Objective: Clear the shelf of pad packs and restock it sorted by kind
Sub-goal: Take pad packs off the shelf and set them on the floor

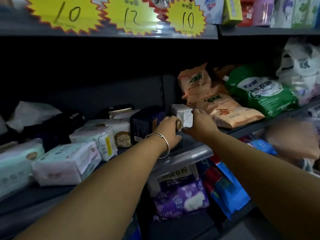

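A dark shelf [188, 149] holds several pad packs. A white pad pack [183, 113] with a gold round label stands at the shelf's right end, and both hands are on it. My left hand [168, 129] grips its lower left side next to a dark navy pack [145, 123]. My right hand [199, 123] holds its right edge, fingers curled at the top corner. More white packs with gold labels [119, 130] sit left of the navy one. Pale pink and mint packs [67, 161] lie at the front left.
Orange bags [220, 108] and a green detergent bag [259, 94] lie on the adjoining shelf to the right. Below are purple [180, 194] and blue [226, 187] bags. Yellow price stars [131, 16] hang from the shelf above. Black packs [64, 122] sit at the back left.
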